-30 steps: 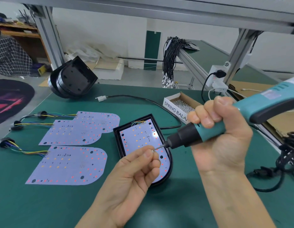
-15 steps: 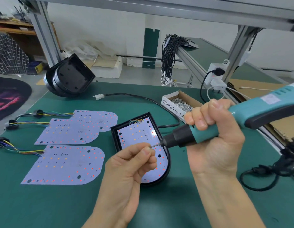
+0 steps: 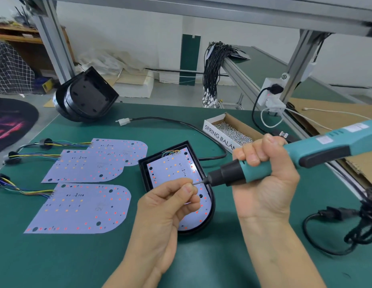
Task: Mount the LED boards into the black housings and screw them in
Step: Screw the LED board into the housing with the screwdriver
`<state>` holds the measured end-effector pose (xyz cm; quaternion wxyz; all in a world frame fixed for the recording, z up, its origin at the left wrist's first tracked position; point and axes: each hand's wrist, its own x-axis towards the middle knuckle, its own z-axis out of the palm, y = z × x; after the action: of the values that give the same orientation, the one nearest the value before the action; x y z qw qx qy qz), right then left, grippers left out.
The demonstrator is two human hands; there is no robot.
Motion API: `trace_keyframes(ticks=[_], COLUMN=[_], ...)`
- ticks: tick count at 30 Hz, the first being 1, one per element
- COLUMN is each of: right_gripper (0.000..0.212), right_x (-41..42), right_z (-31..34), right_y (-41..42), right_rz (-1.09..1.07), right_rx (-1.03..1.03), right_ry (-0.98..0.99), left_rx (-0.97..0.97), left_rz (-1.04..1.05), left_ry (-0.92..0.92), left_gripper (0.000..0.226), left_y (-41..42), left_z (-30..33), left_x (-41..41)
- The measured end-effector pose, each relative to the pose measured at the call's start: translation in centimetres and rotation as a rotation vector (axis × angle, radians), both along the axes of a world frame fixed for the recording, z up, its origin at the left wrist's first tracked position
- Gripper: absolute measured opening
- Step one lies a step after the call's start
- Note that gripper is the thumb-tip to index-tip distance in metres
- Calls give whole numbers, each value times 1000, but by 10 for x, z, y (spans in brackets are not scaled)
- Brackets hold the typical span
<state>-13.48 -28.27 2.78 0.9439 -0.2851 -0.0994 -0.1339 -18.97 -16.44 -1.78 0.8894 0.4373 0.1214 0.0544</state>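
1. Green matting covers the bench [image 3: 56, 262]; nearest the viewer, the left hand [image 3: 168, 206] has its thumb and forefinger closed together at the driver's bit, apparently pinching a screw too small to confirm.
2. Right hand [image 3: 264, 175] is wrapped firmly round the teal electric screwdriver [image 3: 284, 161], whose long axis runs from upper right down to the left, bit tip meeting the left fingertips above the board.
3. Black housing [image 3: 210, 221] lies flat on the bench just beneath both hands, with one LED board [image 3: 174, 171] seated inside it. Its long axis runs near to far, rounded end toward the viewer, square end and wire bundle away.
4. Handling judgement: the board looks thin, light and moderately stiff, with exposed LEDs that would mark or crack under pressure; take it by the bare edges. The housing appears to be rigid plastic, light enough to shift under driver torque, so it wants steadying by its rim.
5. Three loose LED boards [image 3: 81, 206] lie flat to the left, two overlapping, their coloured wire leads [image 3: 25, 191] trailing left.
6. Cardboard box of screws [image 3: 232, 132] sits beyond the right hand, near the housing.
7. Stacked empty housings [image 3: 87, 96] lean at the far left bench edge, well apart from the work.
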Motion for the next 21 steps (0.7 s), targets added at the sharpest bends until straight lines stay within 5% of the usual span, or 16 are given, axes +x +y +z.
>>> trace_keyframes(ticks=[17,21], right_gripper=[28,27], right_x=[5,6], right_z=[-2,-7], right_y=[-10,-14], right_rz=[13,24], right_rx=[49,2], right_ry=[17,31], left_rx=[211,591], left_rz=[19,207], left_ry=[-63,97], left_gripper=[42,41], left_y=[10,40], left_z=[-1,-13], left_x=[-3,-1])
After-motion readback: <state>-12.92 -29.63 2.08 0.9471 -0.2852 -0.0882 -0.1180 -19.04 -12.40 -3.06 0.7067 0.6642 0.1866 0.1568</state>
